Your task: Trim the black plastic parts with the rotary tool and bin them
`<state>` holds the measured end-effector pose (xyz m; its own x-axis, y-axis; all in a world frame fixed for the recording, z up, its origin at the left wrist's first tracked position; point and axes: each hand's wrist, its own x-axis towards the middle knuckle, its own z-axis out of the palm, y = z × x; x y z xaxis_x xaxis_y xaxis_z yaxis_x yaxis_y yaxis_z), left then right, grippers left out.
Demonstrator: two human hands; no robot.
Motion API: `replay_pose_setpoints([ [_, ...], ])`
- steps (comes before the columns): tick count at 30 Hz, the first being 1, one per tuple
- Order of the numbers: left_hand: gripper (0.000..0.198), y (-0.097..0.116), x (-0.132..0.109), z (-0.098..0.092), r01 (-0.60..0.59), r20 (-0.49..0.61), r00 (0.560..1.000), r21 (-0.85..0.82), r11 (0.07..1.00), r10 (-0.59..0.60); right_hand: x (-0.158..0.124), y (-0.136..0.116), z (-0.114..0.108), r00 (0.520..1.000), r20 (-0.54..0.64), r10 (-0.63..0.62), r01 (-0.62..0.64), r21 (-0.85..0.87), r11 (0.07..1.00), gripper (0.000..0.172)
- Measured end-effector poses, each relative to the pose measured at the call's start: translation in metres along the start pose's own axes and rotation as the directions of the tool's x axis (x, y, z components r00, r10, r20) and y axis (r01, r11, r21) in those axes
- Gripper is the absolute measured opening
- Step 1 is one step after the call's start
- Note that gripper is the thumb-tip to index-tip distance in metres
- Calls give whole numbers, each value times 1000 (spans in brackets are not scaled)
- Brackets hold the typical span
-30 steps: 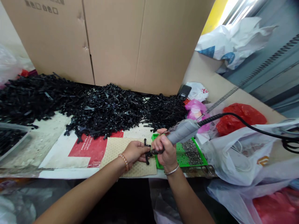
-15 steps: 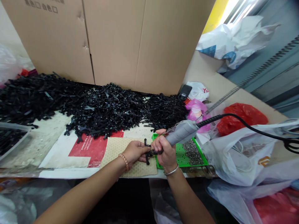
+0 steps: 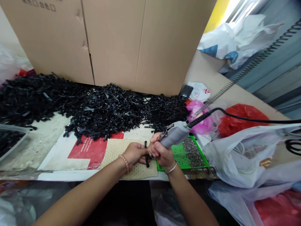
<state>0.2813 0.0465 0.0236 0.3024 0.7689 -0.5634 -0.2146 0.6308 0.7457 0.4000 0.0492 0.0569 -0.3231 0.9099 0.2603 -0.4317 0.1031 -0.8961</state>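
Over a beige honeycomb-patterned mat (image 3: 117, 150), my left hand (image 3: 136, 153) is closed on a small black plastic part (image 3: 147, 161) with rounded ends. My right hand (image 3: 162, 153) wraps round a grey electric screwdriver (image 3: 175, 135), which tilts down to the left toward the part. Its tip is hidden behind my fingers, so I cannot tell whether it touches the part. Beside my right hand lies a green tray (image 3: 180, 155) with rows of small holes and many small screws (image 3: 193, 152) on its right side.
Heaps of black plastic parts (image 3: 105, 110) lie along a tall cardboard sheet (image 3: 117, 44). A clear bin (image 3: 14, 147) stands at left. A coiled spring (image 3: 235, 78) and black cable (image 3: 244, 118) run from the screwdriver to the right, above plastic bags (image 3: 235, 160).
My right hand and the screwdriver have shifted slightly left, and the tool's back end has dropped a little. My left hand stays on the black part.
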Motion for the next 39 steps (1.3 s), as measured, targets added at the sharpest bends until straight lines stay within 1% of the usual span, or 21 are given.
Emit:
replay_pose_setpoints([
  [3,33,0,0,0,-9,3,1000,11,1000,9,-1,0,0,999,41,9,-9,-5,1000,20],
  [5,32,1,-1,2,-12,10,1000,-1,1000,12,0,-7,1,1000,13,0,0,-7,1000,21],
  [6,32,2,-2,2,-12,10,1000,-8,1000,12,1,-12,0,1000,-20,-21,21,-3,1000,22],
  [8,30,4,-5,4,-10,2,1000,-17,1000,10,7,-24,-5,985,-137,-107,106,-14,994,21],
  [10,28,7,-8,6,-4,-17,1000,-15,1000,3,15,-32,-16,932,-297,-208,192,-84,978,22],
  [11,28,8,-10,7,1,-24,1000,-15,1000,-1,19,-33,-23,900,-368,-236,202,-128,971,23],
  [12,27,10,-11,7,7,-26,1000,-16,1000,-7,23,-33,-31,872,-425,-242,189,-162,968,25],
  [13,26,11,-13,7,13,-25,1000,-14,1000,-13,26,-31,-38,854,-466,-230,160,-185,970,28],
  [15,25,14,-16,7,22,-16,1000,-11,1000,-22,30,-23,-49,843,-506,-185,92,-203,975,32],
  [18,20,16,-18,6,16,4,1000,3,1000,-16,30,-12,-58,859,-488,-155,59,-207,976,33],
  [21,13,15,-18,6,10,7,1000,11,1000,-10,27,-7,-57,883,-446,-147,66,-193,979,31],
  [24,13,13,-17,5,9,13,1000,-10,1000,-9,25,-6,-55,896,-421,-138,54,-206,977,29],
  [34,17,10,-13,2,11,26,1000,-17,1000,-11,22,-6,-57,890,-429,-154,63,-218,974,26],
  [39,15,11,-14,3,11,21,1000,-19,1000,-11,24,-8,-56,890,-431,-151,54,-229,972,28],
])
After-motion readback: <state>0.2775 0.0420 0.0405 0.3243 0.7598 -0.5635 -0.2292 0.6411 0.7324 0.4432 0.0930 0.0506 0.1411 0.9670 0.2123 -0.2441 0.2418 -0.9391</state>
